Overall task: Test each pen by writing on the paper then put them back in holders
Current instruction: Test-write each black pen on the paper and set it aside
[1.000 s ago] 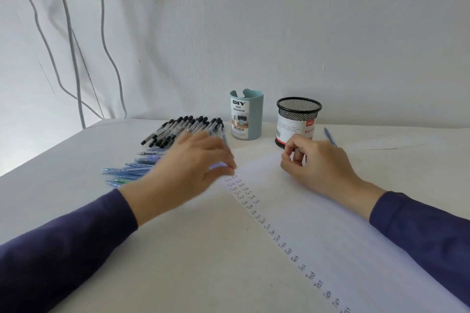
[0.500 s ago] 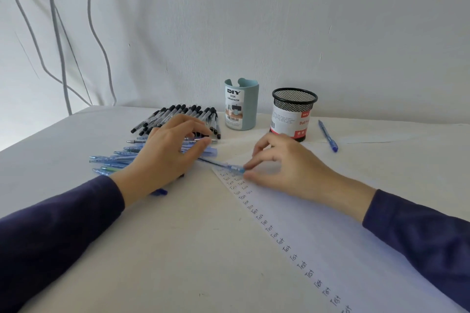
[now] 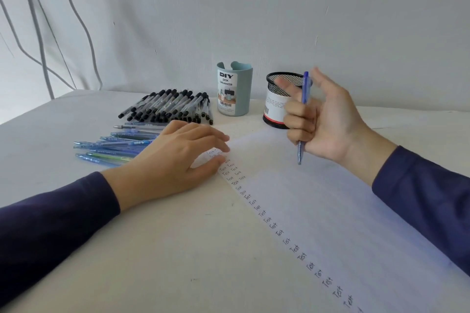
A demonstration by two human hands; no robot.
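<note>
White table (image 3: pixel 178 249): my right hand (image 3: pixel 328 124) grips slim blue plastic pen (image 3: pixel 304 89); relaxed left hand (image 3: pixel 173 160) pins white paper sheet (image 3: pixel 330 211). Lower tip gently.

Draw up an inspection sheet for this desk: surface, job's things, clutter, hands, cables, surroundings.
Surface: pale table.
Job's things: paper bears a column of "Test" along its left edge; black-capped pens and blue pens lie loose at left; teal holder and mesh holder stand behind, no pens sticking out.
Clutter: nothing seen.
Hands: left hand rests on the paper's top corner; right hand grips a blue pen, tip down, above the paper.
Cables: cables hang down the wall at left.
Surroundings: plain white wall.
</note>
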